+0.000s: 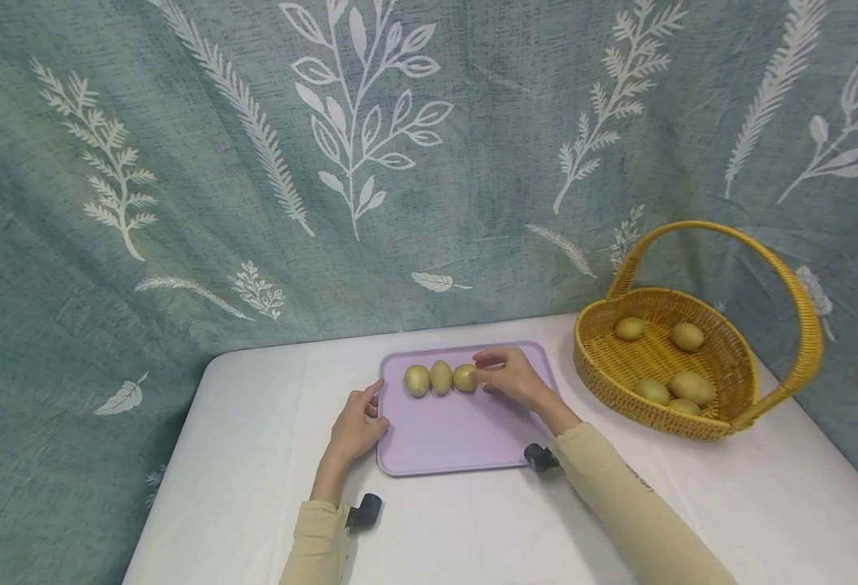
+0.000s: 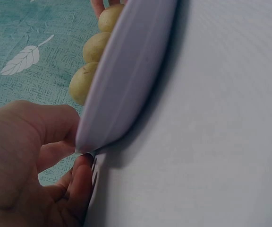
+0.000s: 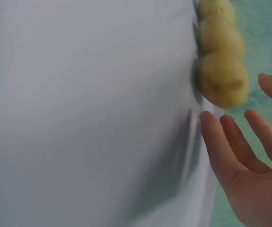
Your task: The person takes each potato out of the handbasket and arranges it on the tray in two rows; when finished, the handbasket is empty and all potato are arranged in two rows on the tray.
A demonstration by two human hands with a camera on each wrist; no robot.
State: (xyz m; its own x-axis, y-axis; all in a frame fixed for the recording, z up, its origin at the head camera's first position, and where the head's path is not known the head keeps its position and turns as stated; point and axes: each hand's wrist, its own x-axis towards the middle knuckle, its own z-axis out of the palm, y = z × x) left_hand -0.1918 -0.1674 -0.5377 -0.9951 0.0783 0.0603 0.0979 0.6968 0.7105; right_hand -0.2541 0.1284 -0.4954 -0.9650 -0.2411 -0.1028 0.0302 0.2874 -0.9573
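A row of three potatoes lies on the purple tray [image 1: 436,443], near its far edge: a left potato [image 1: 417,380], a middle potato [image 1: 441,377] and a right potato [image 1: 465,378]. My left hand [image 1: 356,422] holds the tray's left rim; the left wrist view shows bent fingers at the tray's edge [image 2: 126,80]. Beside the right potato is my right hand [image 1: 514,379], its fingers spread. In the right wrist view a small gap separates those fingertips [image 3: 207,118] from the nearest potato [image 3: 224,82], and nothing is in the palm.
On the right stands a yellow wicker basket [image 1: 597,370] with a tall handle [image 1: 805,325] and several potatoes [image 1: 687,336] inside. A white cloth [image 1: 253,455] covers the table. Behind it hangs a green curtain [image 1: 487,195] with white leaf patterns.
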